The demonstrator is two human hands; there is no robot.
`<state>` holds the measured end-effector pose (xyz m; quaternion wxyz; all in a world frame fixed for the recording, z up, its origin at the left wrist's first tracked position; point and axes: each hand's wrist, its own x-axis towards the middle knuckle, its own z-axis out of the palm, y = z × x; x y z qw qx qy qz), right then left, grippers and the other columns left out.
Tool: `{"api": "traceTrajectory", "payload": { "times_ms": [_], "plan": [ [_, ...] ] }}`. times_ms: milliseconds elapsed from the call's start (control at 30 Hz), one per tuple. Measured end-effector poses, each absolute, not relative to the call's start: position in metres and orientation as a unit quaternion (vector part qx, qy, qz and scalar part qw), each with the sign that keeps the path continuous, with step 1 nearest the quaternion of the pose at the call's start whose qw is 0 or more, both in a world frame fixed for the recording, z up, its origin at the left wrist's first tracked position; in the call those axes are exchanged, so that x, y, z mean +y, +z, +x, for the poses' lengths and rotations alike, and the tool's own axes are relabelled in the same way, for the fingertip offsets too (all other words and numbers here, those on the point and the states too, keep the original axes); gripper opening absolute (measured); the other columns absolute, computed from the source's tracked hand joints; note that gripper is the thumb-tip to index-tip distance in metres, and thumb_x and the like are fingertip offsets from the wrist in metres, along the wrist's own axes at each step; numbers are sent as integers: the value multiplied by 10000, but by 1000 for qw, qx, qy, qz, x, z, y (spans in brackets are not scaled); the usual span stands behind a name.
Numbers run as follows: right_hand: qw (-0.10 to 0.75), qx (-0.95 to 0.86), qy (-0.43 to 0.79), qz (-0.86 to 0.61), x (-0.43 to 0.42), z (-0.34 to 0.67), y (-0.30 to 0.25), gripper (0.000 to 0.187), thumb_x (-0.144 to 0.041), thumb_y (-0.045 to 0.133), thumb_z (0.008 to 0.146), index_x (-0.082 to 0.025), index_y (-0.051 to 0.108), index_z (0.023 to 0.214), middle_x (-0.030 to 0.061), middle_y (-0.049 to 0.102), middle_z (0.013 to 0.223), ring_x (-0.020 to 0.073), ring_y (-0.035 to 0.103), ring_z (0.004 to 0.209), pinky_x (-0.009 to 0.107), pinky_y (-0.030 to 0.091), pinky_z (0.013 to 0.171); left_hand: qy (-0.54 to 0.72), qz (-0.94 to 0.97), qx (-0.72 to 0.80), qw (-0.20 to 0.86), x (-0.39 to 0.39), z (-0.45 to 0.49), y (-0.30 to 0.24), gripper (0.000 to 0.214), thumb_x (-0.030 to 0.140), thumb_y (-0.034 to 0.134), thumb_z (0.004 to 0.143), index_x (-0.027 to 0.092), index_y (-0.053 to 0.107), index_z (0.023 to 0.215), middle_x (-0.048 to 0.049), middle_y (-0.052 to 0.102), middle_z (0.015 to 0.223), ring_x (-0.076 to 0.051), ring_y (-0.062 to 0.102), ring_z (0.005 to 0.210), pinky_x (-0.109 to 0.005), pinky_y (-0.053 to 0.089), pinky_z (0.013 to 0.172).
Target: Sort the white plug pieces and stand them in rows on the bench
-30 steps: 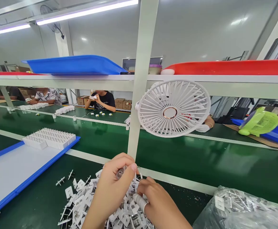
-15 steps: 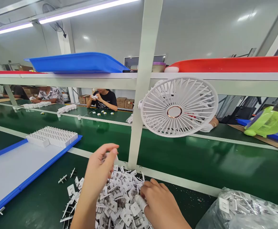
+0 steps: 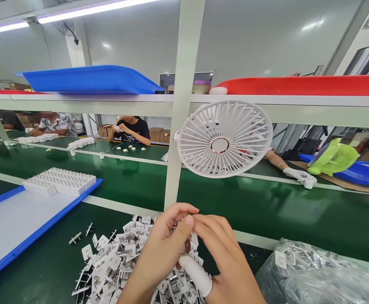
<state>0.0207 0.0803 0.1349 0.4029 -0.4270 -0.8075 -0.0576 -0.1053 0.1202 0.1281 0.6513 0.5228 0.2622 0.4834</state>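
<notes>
My left hand (image 3: 167, 242) and my right hand (image 3: 224, 257) meet at the fingertips above a heap of small white plastic pieces with metal pins (image 3: 121, 253). The left thumb and fingers are closed in a pinch. My right fingers curl in against them, and a white sleeve (image 3: 195, 272) covers the right thumb. Whatever lies between the hands is hidden behind the fingers. A few loose pinned pieces (image 3: 75, 238) rest on the green table to the left of the heap.
A blue-rimmed tray (image 3: 29, 236) at left carries white blocks with pins (image 3: 61, 179). At right lies a clear plastic bag of similar pieces (image 3: 314, 261). A white fan (image 3: 219, 145) hangs from the shelf post (image 3: 175, 169). Across the green belt, co-workers sit; a gloved hand (image 3: 298, 175) reaches in.
My right hand has lifted from the heap and come against my left hand, which moved right and lower. The view has turned slightly right. A co-worker's gloved hand now shows beyond the fan.
</notes>
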Motion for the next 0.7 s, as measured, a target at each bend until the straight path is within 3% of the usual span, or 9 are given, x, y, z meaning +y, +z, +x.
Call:
{"api": "traceTrajectory", "payload": {
  "times_ms": [267, 367, 567, 700],
  "plan": [
    [481, -745, -30, -461, 82, 23, 126, 417, -65, 570, 763, -277, 495, 1114, 0, 589, 1039, 167, 520, 920, 255, 493, 716, 487, 408, 261, 727, 116, -82, 124, 496, 646, 590, 758, 173, 577, 909, 44, 486, 649, -59, 420, 454, -139, 267, 322],
    [515, -722, -37, -460, 79, 22, 126, 476, -37, 542, 730, -281, 495, 1136, -7, 585, 975, 154, 532, 845, 240, 490, 660, 483, 408, 248, 734, 114, -81, 126, 464, 620, 594, 776, 165, 579, 870, 27, 526, 674, -51, 421, 450, -115, 252, 303],
    [520, -712, -110, -459, 70, 23, 132, 362, -81, 553, 786, -233, 494, 1109, 20, 585, 927, 168, 553, 834, 285, 469, 699, 460, 477, 217, 717, 111, -92, 126, 395, 532, 617, 810, 142, 633, 746, 45, 481, 557, -19, 374, 366, -102, 285, 306],
    [547, -700, -45, -458, 68, 21, 131, 403, -86, 577, 779, -254, 500, 1137, 19, 598, 962, 162, 585, 846, 272, 485, 706, 425, 494, 182, 736, 111, -98, 123, 412, 516, 632, 800, 114, 706, 742, 10, 512, 582, -11, 387, 363, -106, 270, 307]
  ]
}}
